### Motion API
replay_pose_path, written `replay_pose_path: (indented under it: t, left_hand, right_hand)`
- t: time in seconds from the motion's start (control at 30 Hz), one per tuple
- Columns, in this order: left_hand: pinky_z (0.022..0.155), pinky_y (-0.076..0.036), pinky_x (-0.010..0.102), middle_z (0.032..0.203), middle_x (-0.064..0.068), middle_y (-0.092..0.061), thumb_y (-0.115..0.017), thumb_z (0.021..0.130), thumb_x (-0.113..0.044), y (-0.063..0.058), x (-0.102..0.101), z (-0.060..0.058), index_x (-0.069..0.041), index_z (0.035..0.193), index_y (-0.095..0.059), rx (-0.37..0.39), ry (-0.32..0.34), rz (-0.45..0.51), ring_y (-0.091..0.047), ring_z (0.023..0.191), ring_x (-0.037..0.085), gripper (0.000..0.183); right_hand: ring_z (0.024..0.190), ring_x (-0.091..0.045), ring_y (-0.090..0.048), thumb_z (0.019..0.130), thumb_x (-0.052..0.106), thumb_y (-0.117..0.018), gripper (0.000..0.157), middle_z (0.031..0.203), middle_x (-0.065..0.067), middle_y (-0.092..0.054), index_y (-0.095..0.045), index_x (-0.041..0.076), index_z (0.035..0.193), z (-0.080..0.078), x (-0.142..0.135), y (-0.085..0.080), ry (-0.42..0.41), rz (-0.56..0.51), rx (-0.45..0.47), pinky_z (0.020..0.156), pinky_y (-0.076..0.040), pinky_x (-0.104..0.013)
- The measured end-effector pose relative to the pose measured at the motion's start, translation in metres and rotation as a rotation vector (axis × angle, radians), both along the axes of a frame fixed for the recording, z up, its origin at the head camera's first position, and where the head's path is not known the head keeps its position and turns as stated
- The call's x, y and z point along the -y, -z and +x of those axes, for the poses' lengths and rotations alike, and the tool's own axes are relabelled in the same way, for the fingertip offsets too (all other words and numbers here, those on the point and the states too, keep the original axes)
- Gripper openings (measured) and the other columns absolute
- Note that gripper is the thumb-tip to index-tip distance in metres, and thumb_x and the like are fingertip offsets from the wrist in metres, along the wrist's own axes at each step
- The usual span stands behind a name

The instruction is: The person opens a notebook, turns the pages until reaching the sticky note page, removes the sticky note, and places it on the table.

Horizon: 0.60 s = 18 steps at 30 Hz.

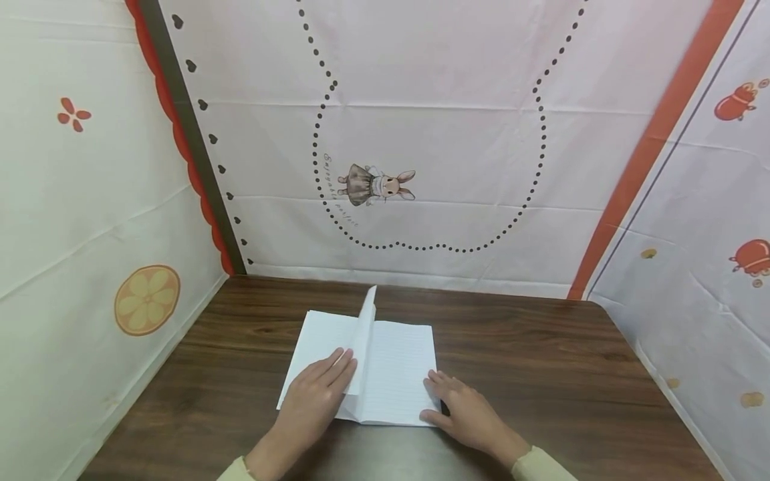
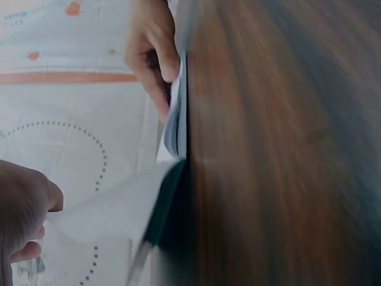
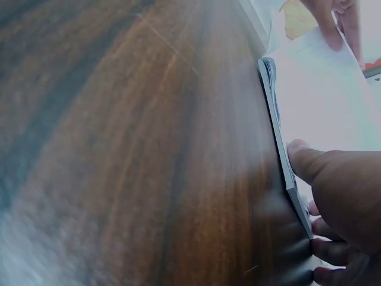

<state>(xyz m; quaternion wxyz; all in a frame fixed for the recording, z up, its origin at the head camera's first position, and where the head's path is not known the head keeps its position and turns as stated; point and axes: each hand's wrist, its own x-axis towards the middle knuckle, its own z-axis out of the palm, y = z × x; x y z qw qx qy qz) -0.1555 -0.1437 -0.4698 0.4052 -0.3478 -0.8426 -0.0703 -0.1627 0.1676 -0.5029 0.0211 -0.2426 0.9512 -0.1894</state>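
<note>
An open notebook (image 1: 400, 374) with lined white pages lies on the table, its dark green cover (image 2: 166, 205) showing along the left half in the left wrist view. One lifted page (image 1: 364, 327) stands up from the middle and leans left. My left hand (image 1: 315, 394) has this page between thumb and fingers, the fingers lying along it in the head view and the thumb hidden there. At the notebook's right edge rests my right hand (image 1: 469, 411), its thumb (image 3: 306, 158) on the right-hand page and some fingers beyond the edge.
The dark wooden table (image 1: 529, 354) extends around the notebook. Printed white cloth (image 1: 433, 153) hangs behind the table's back edge, with more cloth (image 1: 78, 234) along the left and right sides.
</note>
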Motion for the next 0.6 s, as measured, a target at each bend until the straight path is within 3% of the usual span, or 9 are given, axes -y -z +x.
replay_pose_path:
  t: [0.1,0.27,0.33,0.37,0.47,0.53,0.6]
  left_hand:
    - [0.087,-0.061,0.044,0.119,0.017,-0.074,-0.04,0.096,-0.003,0.003,0.01,0.002,0.004,0.113,-0.075,0.041,-0.008,-0.004,-0.072,0.11,0.031,0.04]
    - [0.09,-0.059,0.044,0.12,0.021,-0.072,-0.014,0.11,-0.01,0.01,0.019,0.005,0.006,0.114,-0.073,0.099,-0.035,0.0,-0.071,0.112,0.034,0.061]
    - [0.089,-0.059,0.044,0.12,0.02,-0.073,-0.014,0.109,-0.008,0.013,0.023,0.006,0.004,0.114,-0.074,0.099,-0.055,-0.01,-0.071,0.111,0.034,0.062]
    - [0.089,-0.06,0.045,0.12,0.019,-0.073,-0.016,0.108,-0.006,0.015,0.024,0.006,0.003,0.113,-0.074,0.096,-0.065,-0.018,-0.071,0.111,0.034,0.059]
    - [0.089,-0.06,0.048,0.121,0.016,-0.073,-0.041,0.092,-0.001,0.019,0.03,0.005,-0.002,0.114,-0.075,0.096,-0.085,-0.044,-0.071,0.111,0.034,0.041]
    - [0.091,-0.059,0.05,0.122,0.015,-0.073,-0.058,0.081,-0.002,0.021,0.034,0.005,-0.005,0.114,-0.076,0.114,-0.094,-0.063,-0.07,0.113,0.034,0.038]
    - [0.093,-0.057,0.051,0.123,0.014,-0.073,-0.07,0.076,-0.004,0.024,0.038,0.004,-0.007,0.115,-0.076,0.15,-0.105,-0.08,-0.069,0.115,0.034,0.039]
  right_hand:
    - [0.141,-0.035,-0.049,0.096,0.059,-0.061,0.07,0.152,-0.013,-0.053,-0.06,0.006,0.142,0.0,-0.001,0.002,-0.004,-0.007,-0.003,0.11,-0.043,-0.06]
    - [0.14,-0.036,-0.049,0.095,0.059,-0.062,0.07,0.152,-0.012,-0.053,-0.06,0.007,0.142,-0.002,-0.004,0.006,0.004,-0.002,-0.007,0.11,-0.043,-0.06]
    - [0.14,-0.035,-0.049,0.095,0.057,-0.063,0.069,0.152,-0.012,-0.052,-0.061,0.007,0.142,-0.002,-0.004,0.005,0.002,-0.001,-0.001,0.11,-0.043,-0.06]
    - [0.14,-0.035,-0.049,0.095,0.057,-0.063,0.068,0.152,-0.012,-0.052,-0.061,0.007,0.142,-0.002,-0.003,0.005,0.001,-0.003,0.001,0.11,-0.043,-0.06]
    - [0.141,-0.035,-0.049,0.095,0.056,-0.063,0.068,0.153,-0.012,-0.052,-0.061,0.007,0.142,-0.001,-0.003,0.005,-0.001,-0.007,0.003,0.11,-0.043,-0.061]
    - [0.141,-0.036,-0.049,0.096,0.057,-0.062,0.069,0.152,-0.013,-0.052,-0.061,0.007,0.142,-0.001,-0.002,0.004,-0.004,-0.01,0.003,0.11,-0.043,-0.061]
    - [0.141,-0.036,-0.049,0.096,0.058,-0.062,0.069,0.152,-0.013,-0.052,-0.06,0.006,0.142,-0.001,-0.002,0.004,-0.007,-0.011,0.004,0.11,-0.042,-0.061]
